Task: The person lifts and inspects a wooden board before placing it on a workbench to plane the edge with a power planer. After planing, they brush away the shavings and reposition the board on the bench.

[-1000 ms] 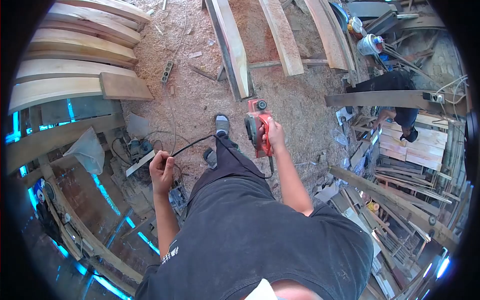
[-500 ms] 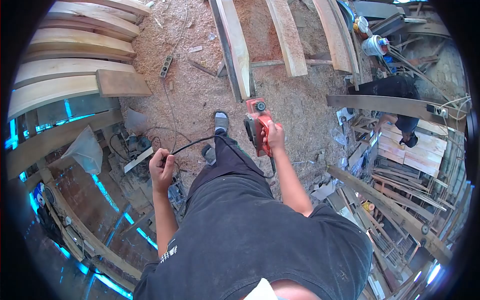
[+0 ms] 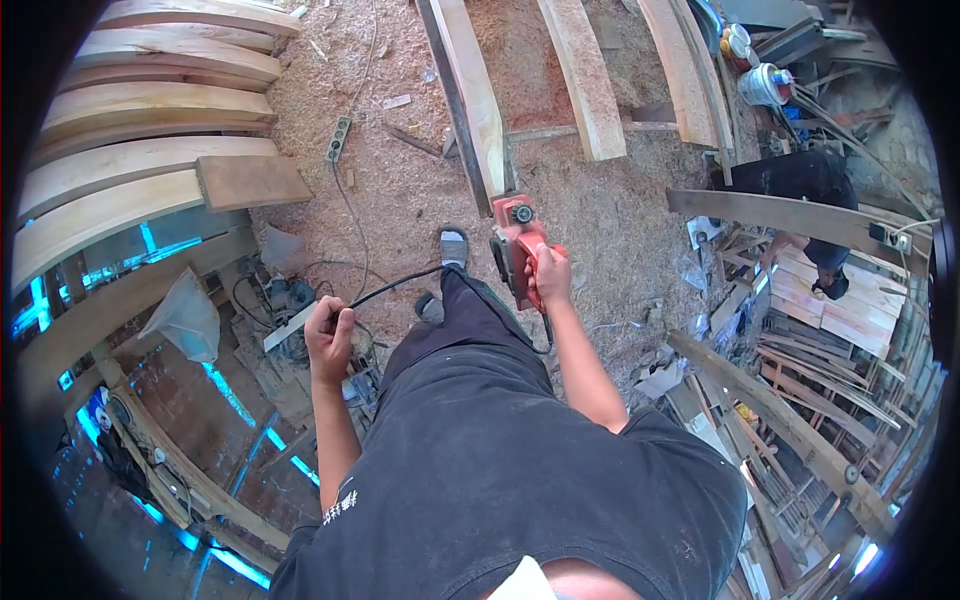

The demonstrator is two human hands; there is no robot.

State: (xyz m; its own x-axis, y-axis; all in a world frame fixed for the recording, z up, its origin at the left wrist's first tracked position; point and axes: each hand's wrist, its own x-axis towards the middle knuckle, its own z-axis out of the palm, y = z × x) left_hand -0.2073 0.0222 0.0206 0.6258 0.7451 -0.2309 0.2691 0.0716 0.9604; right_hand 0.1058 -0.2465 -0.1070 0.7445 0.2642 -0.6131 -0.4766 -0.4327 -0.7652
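Observation:
My right hand [image 3: 549,277] is wrapped round the handle of a red electric planer [image 3: 516,240], held in front of my body. The planer's front end meets the near end of a long pale wooden plank [image 3: 474,90] in this view. A black power cable [image 3: 393,284] runs from my left hand [image 3: 330,335], whose fingers are closed around it, across my trouser leg. More cable hangs beneath the planer's handle.
Other planks [image 3: 587,85] lie parallel beyond the planer. Curved boards [image 3: 150,105] are stacked at the far left. A power strip [image 3: 339,138] lies on the shavings-covered floor. On the right, a person [image 3: 825,255] bends beside pale boards [image 3: 830,300] and a timber beam [image 3: 780,430].
My view has shifted slightly, so the surroundings sit a little further right. Both hands keep their grip, and the planer stays near the plank's end. My rear foot shows less.

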